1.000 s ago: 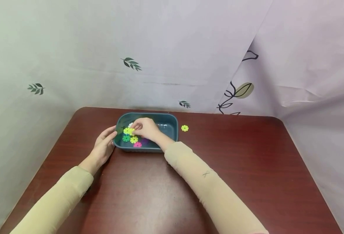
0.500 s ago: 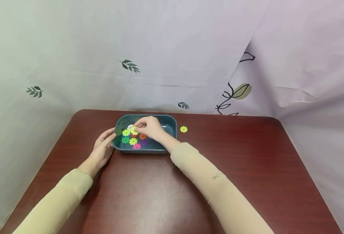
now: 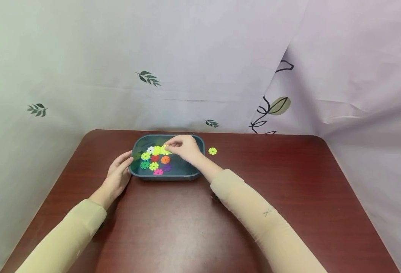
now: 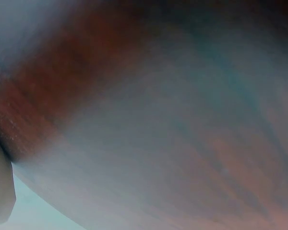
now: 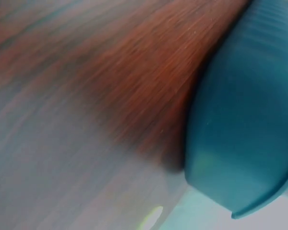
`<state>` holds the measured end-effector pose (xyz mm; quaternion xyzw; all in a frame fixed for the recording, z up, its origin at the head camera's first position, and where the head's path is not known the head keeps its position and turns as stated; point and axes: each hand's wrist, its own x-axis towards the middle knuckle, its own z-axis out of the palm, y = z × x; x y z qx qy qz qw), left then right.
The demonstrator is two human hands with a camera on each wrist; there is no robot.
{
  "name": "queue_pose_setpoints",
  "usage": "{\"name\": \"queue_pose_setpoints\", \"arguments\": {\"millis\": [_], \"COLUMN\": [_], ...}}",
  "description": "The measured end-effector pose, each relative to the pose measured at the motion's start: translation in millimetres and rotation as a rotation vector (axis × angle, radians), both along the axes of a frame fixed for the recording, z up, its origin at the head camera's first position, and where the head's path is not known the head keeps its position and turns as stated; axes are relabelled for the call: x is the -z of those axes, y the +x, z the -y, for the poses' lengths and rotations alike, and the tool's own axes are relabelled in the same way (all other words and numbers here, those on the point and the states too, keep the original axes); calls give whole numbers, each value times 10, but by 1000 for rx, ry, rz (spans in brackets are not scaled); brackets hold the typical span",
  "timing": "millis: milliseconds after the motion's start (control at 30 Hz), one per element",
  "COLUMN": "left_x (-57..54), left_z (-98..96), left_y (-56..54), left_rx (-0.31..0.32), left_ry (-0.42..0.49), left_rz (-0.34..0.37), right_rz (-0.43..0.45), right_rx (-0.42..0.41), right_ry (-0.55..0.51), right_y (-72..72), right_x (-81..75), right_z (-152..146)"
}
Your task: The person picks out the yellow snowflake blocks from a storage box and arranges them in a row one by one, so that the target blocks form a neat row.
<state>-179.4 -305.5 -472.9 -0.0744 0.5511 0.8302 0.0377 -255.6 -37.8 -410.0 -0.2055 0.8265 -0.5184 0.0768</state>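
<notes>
A dark teal plastic tub [image 3: 186, 177] stands near the table's back edge, its outer wall also filling the right of the right wrist view. My left hand [image 3: 115, 176] holds the tub's left end, thumb at the rim. Over the tub, my right hand [image 3: 185, 148] pinches a yellow flower-shaped disc [image 3: 165, 150] between thumb and fingertips, which partly cover it. Beneath and beside it are a yellow disc [image 3: 157, 150], a white disc [image 3: 150, 150], a red disc [image 3: 154, 158], an orange disc [image 3: 165, 160], a green disc [image 3: 144, 165], a purple disc [image 3: 167, 167] and a pink disc [image 3: 158, 172].
One yellow flower disc [image 3: 213, 151] lies on the table just right of the tub. The reddish-brown wooden table [image 3: 282, 182] has rounded back corners. Pale curtains [image 3: 186, 57] with leaf prints hang close behind it and along its sides.
My right hand has moved rightward over the tub with a yellow disc, uncovering the red, orange and purple discs. My left hand stays at the tub's left end.
</notes>
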Motion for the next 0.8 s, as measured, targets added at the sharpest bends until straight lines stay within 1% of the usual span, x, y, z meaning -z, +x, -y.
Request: {"name": "queue_pose_setpoints", "arguments": {"millis": [233, 500, 800], "left_x": [-1, -16, -15], "left_z": [6, -14, -20], "left_y": [9, 13, 20], "left_rx": [9, -2, -4], "left_ry": [-9, 10, 14], "left_rz": [-11, -16, -13], "right_rz": [64, 68, 133], "right_rx": [50, 129, 207], "right_ry": [-113, -168, -227], "right_y": [-15, -60, -126], "right_x": [-23, -59, -30], "right_z": [-174, -386, -676]}}
